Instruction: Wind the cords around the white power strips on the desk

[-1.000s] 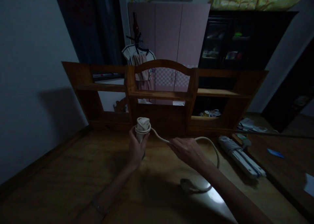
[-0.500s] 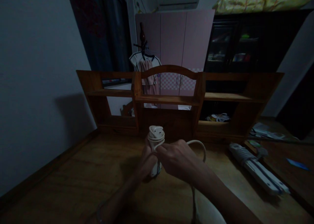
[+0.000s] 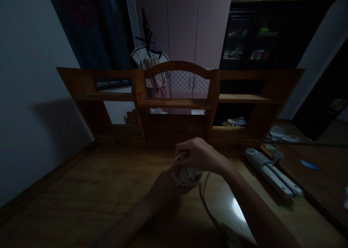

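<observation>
My left hand (image 3: pixel 164 186) is closed around a small white power strip (image 3: pixel 186 175) with its cord wrapped round it, held just above the wooden desk (image 3: pixel 81 190). My right hand (image 3: pixel 198 155) curls over the top of the strip, fingers closed on the white cord (image 3: pixel 205 197). The cord's free length runs down from the strip toward the desk's near edge, where it fades into the dark. Most of the strip is hidden by both hands.
A wooden shelf hutch (image 3: pixel 176 103) stands along the desk's back edge. A second long white power strip (image 3: pixel 272 172) with coiled cord lies at the right. A bright reflection (image 3: pixel 236 211) shines on the desk. A pink wardrobe (image 3: pixel 187 34) and a dark cabinet (image 3: pixel 255 38) stand behind.
My right hand has come from the loose cord on the right up over the top of the strip, winding the cord round it. The strip has sunk lower and is now mostly covered.
</observation>
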Tool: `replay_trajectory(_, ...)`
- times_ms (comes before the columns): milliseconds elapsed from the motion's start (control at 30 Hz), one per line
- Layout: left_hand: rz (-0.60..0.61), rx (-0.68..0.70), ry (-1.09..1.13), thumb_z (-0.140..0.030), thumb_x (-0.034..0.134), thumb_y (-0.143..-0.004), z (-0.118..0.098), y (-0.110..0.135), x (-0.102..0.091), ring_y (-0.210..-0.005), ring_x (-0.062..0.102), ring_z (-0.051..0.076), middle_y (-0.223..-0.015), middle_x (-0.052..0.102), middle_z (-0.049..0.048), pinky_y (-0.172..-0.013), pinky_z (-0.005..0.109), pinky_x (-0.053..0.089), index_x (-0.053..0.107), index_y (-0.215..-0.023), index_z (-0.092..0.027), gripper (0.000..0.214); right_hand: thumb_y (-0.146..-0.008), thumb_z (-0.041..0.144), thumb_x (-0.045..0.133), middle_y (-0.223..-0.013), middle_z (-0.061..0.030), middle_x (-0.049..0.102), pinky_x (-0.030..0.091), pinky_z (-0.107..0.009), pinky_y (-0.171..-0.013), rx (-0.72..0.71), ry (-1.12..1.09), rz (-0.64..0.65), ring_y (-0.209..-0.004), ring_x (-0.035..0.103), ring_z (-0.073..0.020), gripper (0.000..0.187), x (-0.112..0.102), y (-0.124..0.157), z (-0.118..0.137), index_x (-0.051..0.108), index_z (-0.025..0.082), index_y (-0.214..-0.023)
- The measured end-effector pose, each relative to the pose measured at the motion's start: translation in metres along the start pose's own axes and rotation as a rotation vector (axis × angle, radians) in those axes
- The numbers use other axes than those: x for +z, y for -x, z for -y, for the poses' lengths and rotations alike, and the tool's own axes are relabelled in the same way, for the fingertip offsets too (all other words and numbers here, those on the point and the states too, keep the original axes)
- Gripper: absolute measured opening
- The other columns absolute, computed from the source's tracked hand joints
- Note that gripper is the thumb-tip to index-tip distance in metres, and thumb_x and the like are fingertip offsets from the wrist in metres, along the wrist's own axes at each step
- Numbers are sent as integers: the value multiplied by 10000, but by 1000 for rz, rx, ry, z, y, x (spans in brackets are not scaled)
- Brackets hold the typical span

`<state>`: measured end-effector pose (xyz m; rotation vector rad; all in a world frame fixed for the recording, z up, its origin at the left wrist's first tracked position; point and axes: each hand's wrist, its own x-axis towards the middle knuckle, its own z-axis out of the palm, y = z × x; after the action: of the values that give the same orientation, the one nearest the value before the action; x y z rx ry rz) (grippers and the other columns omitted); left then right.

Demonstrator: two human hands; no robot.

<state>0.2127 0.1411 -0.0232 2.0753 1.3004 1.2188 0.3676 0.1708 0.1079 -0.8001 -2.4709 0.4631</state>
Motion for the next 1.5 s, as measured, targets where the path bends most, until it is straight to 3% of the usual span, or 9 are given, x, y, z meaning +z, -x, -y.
replay_trajectory(100, 126, 166, -103, -434, 696, -718, 1, 4, -3, -865, 664, 234, -1015, 680, 60, -733, 335, 552, 552, -1176, -240, 518, -716, 439, 710, -671, 18, 624, 334, -188, -546, 49, -246, 104, -664, 571, -115, 284, -1, -2, -20, 660, 160, -731)
replay_trajectory(300, 17, 309, -139, -423, 697, -736, 13, 9, -7, -885, 657, 227, -980, 679, 82, -774, 330, 539, 552, -1114, -200, 463, -671, 457, 731, -691, -16, 641, 416, -209, -583, 125, -594, 245, -637, 557, -120, 353, 13, -10, -61, 682, 116, -747)
replay_trajectory(433, -78, 235, -103, -414, 728, -703, 20, 11, -8, -863, 662, 241, -961, 686, 85, -763, 337, 537, 578, -1105, -205, 477, -732, 507, 654, -669, -1, 588, 390, -201, -559, 179, -628, 210, -600, 501, -96, 400, 26, -12, -88, 660, 107, -750)
replay_trajectory(567, -226, -36, 22, -433, 757, -652, 23, 5, -8, -854, 662, 245, -957, 690, 70, -740, 336, 534, 568, -1124, -210, 555, -765, 566, 575, -630, 28, 507, 341, -192, -534, 185, -551, 202, -573, 423, -79, 468, 43, -11, -114, 643, 104, -734)
replay_trajectory(767, -556, -135, 270, -343, 763, -658, 20, -20, -13, -1192, 511, 210, -1325, 506, 81, -977, 324, 425, 344, -1342, -258, 807, -836, 562, 466, -522, 57, 376, 240, -183, -460, 210, -423, 234, -485, 303, -59, 509, 74, -12, -133, 625, 102, -687)
replay_trajectory(933, -539, -243, 364, -377, 731, -692, 38, -26, -19, -1003, 633, 216, -1097, 651, 88, -880, 347, 491, 459, -1264, -217, 653, -847, 462, 495, -571, 44, 451, 290, -186, -518, 194, -328, 222, -539, 375, -69, 403, 86, -15, -132, 614, 111, -688)
replay_trajectory(1133, -484, -453, 544, -467, 707, -689, 65, -28, -28, -669, 676, 209, -836, 706, 104, -581, 301, 531, 621, -1004, -125, 473, -796, 319, 581, -648, 30, 517, 292, -184, -519, 239, -228, 179, -588, 418, -78, 200, 80, -14, -122, 613, 124, -769)
replay_trajectory(1267, -485, -549, 597, -496, 709, -670, 65, -30, -34, -616, 673, 209, -784, 709, 126, -551, 295, 527, 658, -899, -90, 468, -817, 310, 539, -658, 18, 536, 317, -176, -481, 304, -226, 175, -539, 451, -73, 197, 65, -12, -118, 619, 132, -841)
replay_trajectory(1500, -589, -340, 445, -437, 728, -674, 60, -35, -40, -766, 690, 219, -937, 703, 128, -670, 314, 539, 616, -1067, -123, 516, -837, 420, 521, -659, 5, 555, 340, -185, -463, 346, -235, 102, -530, 471, -85, 310, 11, -1, -102, 619, 127, -867)
